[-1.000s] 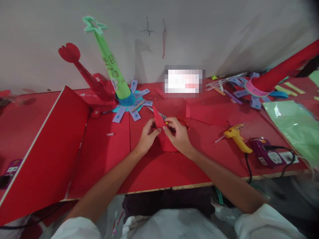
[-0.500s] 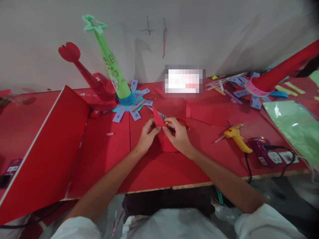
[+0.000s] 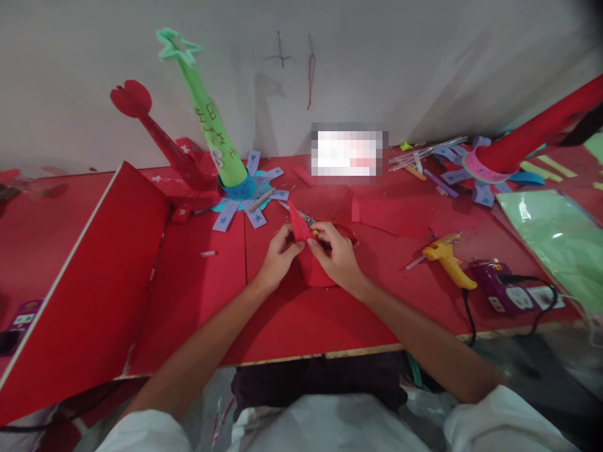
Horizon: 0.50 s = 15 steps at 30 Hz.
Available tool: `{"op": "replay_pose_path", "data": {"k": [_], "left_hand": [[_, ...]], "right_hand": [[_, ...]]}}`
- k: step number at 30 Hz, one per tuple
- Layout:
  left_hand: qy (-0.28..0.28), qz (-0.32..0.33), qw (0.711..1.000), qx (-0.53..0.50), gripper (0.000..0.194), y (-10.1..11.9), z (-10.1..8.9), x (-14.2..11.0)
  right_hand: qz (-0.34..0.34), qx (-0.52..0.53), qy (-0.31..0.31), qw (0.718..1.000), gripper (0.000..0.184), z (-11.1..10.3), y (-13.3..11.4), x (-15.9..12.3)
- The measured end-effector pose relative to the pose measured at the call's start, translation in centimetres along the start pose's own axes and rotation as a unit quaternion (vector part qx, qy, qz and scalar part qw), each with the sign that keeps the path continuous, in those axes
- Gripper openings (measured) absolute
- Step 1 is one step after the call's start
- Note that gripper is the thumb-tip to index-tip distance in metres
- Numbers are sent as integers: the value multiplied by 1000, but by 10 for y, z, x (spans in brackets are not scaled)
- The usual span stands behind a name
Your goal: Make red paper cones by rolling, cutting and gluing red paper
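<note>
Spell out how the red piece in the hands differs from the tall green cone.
The red piece is pinched between the left hand and right hand; the green cone stands untouched.
The red piece ends in a bare point; the green cone carries a star outline.
The red piece shows no writing; the green cone has dark characters.
Both taper toward the top.

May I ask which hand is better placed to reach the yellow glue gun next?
Probably the right hand: it is nearer the yellow glue gun than the left hand, though both hold red paper.
</note>
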State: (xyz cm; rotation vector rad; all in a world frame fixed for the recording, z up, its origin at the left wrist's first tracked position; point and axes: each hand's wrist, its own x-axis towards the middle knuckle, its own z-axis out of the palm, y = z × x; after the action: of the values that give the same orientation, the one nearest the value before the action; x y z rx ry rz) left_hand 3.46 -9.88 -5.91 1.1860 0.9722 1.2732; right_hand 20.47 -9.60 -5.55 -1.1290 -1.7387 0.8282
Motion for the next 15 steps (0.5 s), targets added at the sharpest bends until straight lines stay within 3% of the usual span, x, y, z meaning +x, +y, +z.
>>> {"op": "replay_pose_path", "data": {"k": [8,12,15], "left_hand": [[12,-8,1000,-25,23,1,-1,0],[48,-7,997,-54,28,2,-3,3],[73,-22,995,-70,34,3,-7,5]], "right_hand": [[23,30,-4,999,29,-1,3,-1],[29,85,-45,995,35,1,4,1],[8,131,-77,988,51,2,3,3]]}}
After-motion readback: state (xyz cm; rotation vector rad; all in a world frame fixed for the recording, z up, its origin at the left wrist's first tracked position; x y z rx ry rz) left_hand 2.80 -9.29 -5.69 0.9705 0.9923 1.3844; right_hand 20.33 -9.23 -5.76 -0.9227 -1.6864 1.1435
